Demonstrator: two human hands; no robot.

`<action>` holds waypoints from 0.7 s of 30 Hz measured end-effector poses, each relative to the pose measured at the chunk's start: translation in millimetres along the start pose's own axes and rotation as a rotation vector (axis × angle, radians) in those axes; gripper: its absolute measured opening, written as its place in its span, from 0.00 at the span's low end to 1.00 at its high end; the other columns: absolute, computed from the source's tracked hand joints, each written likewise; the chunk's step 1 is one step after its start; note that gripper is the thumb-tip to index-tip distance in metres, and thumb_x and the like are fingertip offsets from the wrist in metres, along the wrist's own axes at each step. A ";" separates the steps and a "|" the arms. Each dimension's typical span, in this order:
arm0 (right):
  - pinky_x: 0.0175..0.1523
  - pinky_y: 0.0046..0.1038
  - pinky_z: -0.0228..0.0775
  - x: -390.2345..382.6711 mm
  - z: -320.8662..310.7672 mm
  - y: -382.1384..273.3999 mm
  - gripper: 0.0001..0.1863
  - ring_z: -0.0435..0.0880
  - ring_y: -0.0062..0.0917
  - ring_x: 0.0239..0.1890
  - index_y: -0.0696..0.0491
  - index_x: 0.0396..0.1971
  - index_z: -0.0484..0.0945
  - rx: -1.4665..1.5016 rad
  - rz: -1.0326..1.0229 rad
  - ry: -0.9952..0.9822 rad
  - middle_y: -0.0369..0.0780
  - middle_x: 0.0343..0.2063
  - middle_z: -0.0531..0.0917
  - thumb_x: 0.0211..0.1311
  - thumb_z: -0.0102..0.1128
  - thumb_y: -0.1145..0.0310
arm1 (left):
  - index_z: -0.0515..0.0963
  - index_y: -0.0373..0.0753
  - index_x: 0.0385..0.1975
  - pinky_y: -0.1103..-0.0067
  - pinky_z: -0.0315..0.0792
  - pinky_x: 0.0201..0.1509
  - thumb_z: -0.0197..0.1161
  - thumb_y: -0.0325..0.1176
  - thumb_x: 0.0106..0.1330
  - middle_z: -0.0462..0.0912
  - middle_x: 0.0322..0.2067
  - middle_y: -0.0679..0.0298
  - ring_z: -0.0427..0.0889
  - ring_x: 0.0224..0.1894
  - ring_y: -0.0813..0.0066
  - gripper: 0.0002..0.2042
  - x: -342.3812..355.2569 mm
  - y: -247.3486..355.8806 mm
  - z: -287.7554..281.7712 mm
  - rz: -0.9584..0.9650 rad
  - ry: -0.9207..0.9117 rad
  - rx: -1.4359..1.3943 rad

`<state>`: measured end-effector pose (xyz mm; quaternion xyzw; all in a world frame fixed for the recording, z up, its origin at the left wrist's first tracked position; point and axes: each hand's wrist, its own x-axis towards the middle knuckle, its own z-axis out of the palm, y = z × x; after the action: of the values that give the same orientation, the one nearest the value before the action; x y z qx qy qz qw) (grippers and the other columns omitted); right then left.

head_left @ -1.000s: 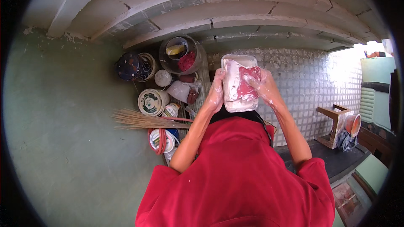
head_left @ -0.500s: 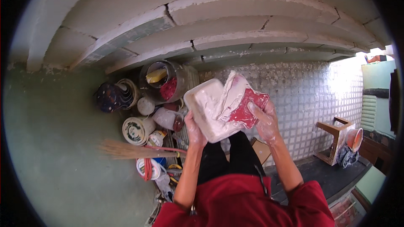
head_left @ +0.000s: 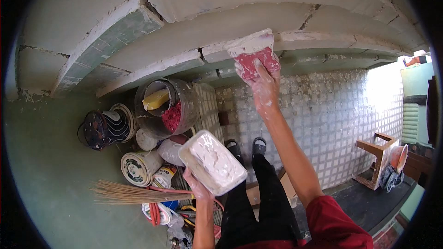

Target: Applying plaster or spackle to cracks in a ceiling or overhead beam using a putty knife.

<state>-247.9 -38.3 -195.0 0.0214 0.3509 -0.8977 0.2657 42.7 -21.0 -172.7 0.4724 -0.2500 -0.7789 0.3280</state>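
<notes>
My right hand [head_left: 260,80] grips a flat red pad [head_left: 254,61], white paste along its far edge, raised at the pale, cracked plastered ledges [head_left: 223,8]; whether it touches them I cannot tell. My left hand [head_left: 197,180] holds a white rectangular tray [head_left: 212,162] of smeared white paste low over my legs. Both hands are spattered white.
At left are buckets [head_left: 138,167], a large clear container [head_left: 187,114] with yellow and pink items, a straw broom [head_left: 134,191] and hoses. At right are a wooden stool [head_left: 368,151] and dark counter [head_left: 364,207]. A tiled floor [head_left: 314,106] lies below my feet.
The red pad has left the tray and risen up and away toward the ledges in my right hand. My left hand has moved down and left with the tray. The view has shifted toward the ledges.
</notes>
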 end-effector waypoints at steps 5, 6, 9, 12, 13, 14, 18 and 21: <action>0.53 0.48 0.73 18.6 21.1 23.9 0.19 0.79 0.37 0.46 0.53 0.52 0.66 0.131 -0.079 0.138 0.42 0.45 0.76 0.60 0.55 0.77 | 0.58 0.37 0.61 0.69 0.60 0.64 0.42 0.57 0.63 0.67 0.57 0.58 0.68 0.58 0.61 0.34 -16.5 -16.6 -22.8 -0.102 0.047 0.050; 0.53 0.48 0.73 21.0 23.2 24.2 0.19 0.79 0.37 0.46 0.53 0.52 0.66 0.128 -0.079 0.139 0.42 0.45 0.76 0.60 0.55 0.77 | 0.57 0.36 0.62 0.70 0.59 0.64 0.42 0.58 0.63 0.66 0.58 0.57 0.67 0.58 0.61 0.35 -18.3 -17.9 -24.0 -0.102 0.035 0.046; 0.49 0.45 0.76 26.4 30.9 21.7 0.17 0.79 0.34 0.43 0.57 0.50 0.64 0.104 -0.116 0.159 0.44 0.44 0.74 0.62 0.51 0.77 | 0.57 0.37 0.62 0.69 0.60 0.63 0.42 0.57 0.63 0.65 0.58 0.58 0.67 0.58 0.61 0.34 -20.4 -16.8 -27.5 -0.113 0.046 0.062; 0.46 0.42 0.79 30.9 42.8 13.8 0.12 0.80 0.33 0.40 0.59 0.45 0.65 0.064 -0.121 0.117 0.44 0.41 0.74 0.62 0.50 0.77 | 0.58 0.37 0.62 0.69 0.61 0.62 0.42 0.57 0.63 0.66 0.58 0.58 0.68 0.58 0.61 0.34 -19.5 -13.1 -29.1 -0.128 0.071 0.030; 0.48 0.43 0.78 35.2 47.9 9.1 0.12 0.80 0.34 0.40 0.60 0.45 0.66 0.039 -0.155 0.096 0.45 0.41 0.75 0.61 0.51 0.78 | 0.58 0.37 0.62 0.69 0.61 0.62 0.42 0.57 0.63 0.66 0.58 0.58 0.68 0.58 0.61 0.34 -18.9 -13.2 -30.1 -0.131 0.066 0.029; 0.49 0.44 0.77 39.4 53.2 4.2 0.13 0.81 0.35 0.41 0.61 0.44 0.67 0.014 -0.188 0.076 0.46 0.41 0.76 0.60 0.52 0.79 | 0.59 0.37 0.61 0.69 0.62 0.62 0.42 0.57 0.62 0.67 0.57 0.58 0.69 0.57 0.61 0.34 -18.4 -13.5 -31.8 -0.134 0.064 0.041; 0.39 0.36 0.82 48.8 80.2 -6.3 0.08 0.83 0.32 0.29 0.62 0.38 0.71 -0.107 -0.296 -0.017 0.43 0.32 0.78 0.60 0.52 0.77 | 0.61 0.38 0.60 0.68 0.64 0.61 0.42 0.57 0.63 0.69 0.56 0.59 0.71 0.55 0.62 0.33 -19.7 -16.4 -33.2 -0.139 0.051 0.022; 0.38 0.35 0.82 27.9 103.2 -10.9 0.06 0.83 0.28 0.28 0.61 0.35 0.73 -0.309 -0.294 -0.110 0.42 0.31 0.79 0.60 0.54 0.76 | 0.61 0.38 0.60 0.69 0.64 0.61 0.41 0.56 0.63 0.70 0.55 0.59 0.71 0.55 0.62 0.32 -21.0 -14.8 -35.7 -0.130 0.058 0.030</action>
<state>-261.9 -110.7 -116.8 -0.1197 0.4687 -0.8621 0.1509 77.9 1.5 -186.3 0.5147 -0.2208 -0.7809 0.2766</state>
